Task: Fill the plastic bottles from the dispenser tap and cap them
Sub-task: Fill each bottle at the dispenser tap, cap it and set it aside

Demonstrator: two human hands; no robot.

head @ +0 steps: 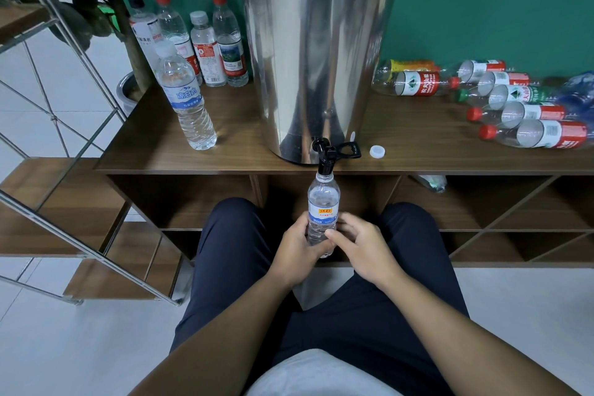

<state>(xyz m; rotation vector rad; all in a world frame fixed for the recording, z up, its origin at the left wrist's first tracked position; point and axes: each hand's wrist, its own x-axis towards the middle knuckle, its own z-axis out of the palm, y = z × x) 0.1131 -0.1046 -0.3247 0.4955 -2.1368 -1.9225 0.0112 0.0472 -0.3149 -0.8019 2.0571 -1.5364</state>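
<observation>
One steel dispenser (316, 51) stands on the wooden counter (244, 125), with capped bottles upright to its left and empties lying to its right. Your bottle (323, 207) sits uncapped, mouth right under the black tap (324, 154). Your left hand (302, 251) curls round its lower half; your right hand (361, 246) pinches it, thumb against the side. Its white cap (377, 151) lies on the counter beside the tap.

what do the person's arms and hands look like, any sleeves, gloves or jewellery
Both forearms are bare to the bottom edge of the view, with no sleeves showing. The left hand and right hand are ungloved, and no rings, watch or bands show. Also worn: dark navy trousers and a white top.
</observation>
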